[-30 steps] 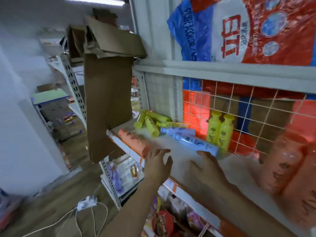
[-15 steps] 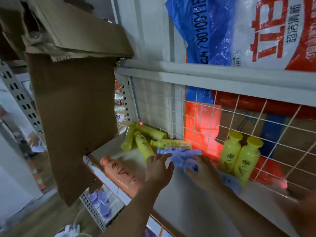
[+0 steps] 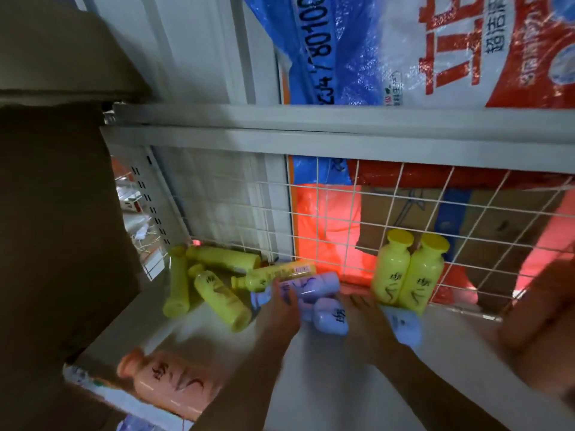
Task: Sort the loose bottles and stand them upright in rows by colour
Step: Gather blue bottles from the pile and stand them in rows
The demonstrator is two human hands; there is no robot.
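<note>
Two lavender bottles lie mid-shelf. My left hand (image 3: pixel 280 309) grips the farther lavender bottle (image 3: pixel 314 283). My right hand (image 3: pixel 365 312) closes over the nearer lavender bottle (image 3: pixel 331 317), whose other end shows right of the hand. Two yellow bottles (image 3: pixel 407 272) stand upright together against the wire back. Several yellow bottles (image 3: pixel 222 295) lie in a loose heap at the back left. A peach bottle (image 3: pixel 165 379) lies on its side at the shelf's front left edge. Blurred peach bottles (image 3: pixel 547 321) stand at the right.
The white shelf (image 3: pixel 326 387) is backed by a wire mesh panel (image 3: pixel 342 213). A hanging cardboard sheet (image 3: pixel 56 213) blocks the left side. A grey shelf beam (image 3: pixel 311 135) runs overhead, with a large detergent bag (image 3: pixel 435 48) on it.
Both hands moved forward from the shelf's front to the lavender bottles and took hold of them. The view has come much closer to the shelf.
</note>
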